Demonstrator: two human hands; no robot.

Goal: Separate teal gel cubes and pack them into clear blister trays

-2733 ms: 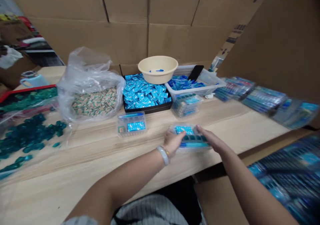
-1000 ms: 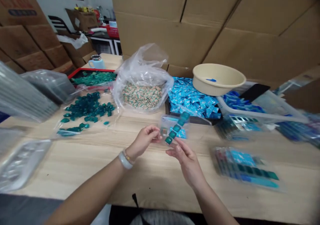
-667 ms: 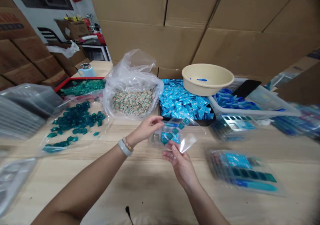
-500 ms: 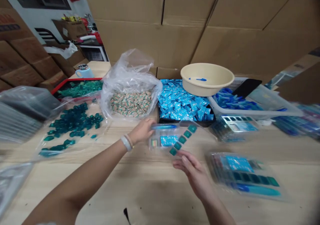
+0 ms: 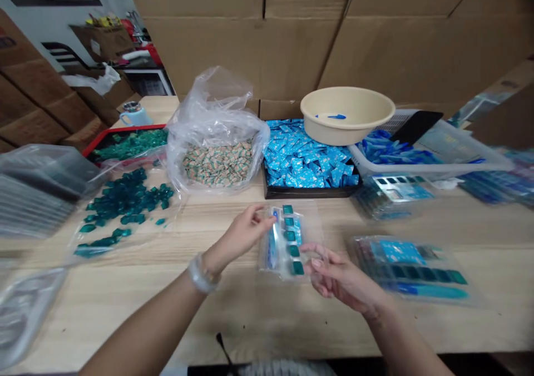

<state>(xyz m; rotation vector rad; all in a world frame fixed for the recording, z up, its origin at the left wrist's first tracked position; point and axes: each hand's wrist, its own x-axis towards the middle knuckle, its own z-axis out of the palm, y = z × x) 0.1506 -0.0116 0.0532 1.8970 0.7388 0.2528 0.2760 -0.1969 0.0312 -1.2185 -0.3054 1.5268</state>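
A clear plastic blister tray (image 5: 311,214) is between my hands over the middle of the table. A column of dark green square gems (image 5: 289,235) runs down it, with a blue sachet (image 5: 297,231) partly behind them and a blue pen-like piece (image 5: 273,242) along the left. My left hand (image 5: 246,231), with a pale band on the wrist, has its fingers closed at the tray's upper left edge. From the right, my right hand (image 5: 342,278) grips the lower right edge between thumb and fingers. Whether the tray rests on the table, I cannot tell.
Loose green gems (image 5: 125,203) lie on plastic at left, beside stacked clear trays (image 5: 37,192). Behind are a bag of small packets (image 5: 219,164), a black box of blue sachets (image 5: 308,164), a cream basin (image 5: 346,114) and a white basket (image 5: 459,167). Filled trays (image 5: 413,270) are stacked at right.
The tray has turned, so the slanted gem row now runs nearly upright, beside the pen piece. My right hand has shifted right, and the camera view has tilted down slightly.
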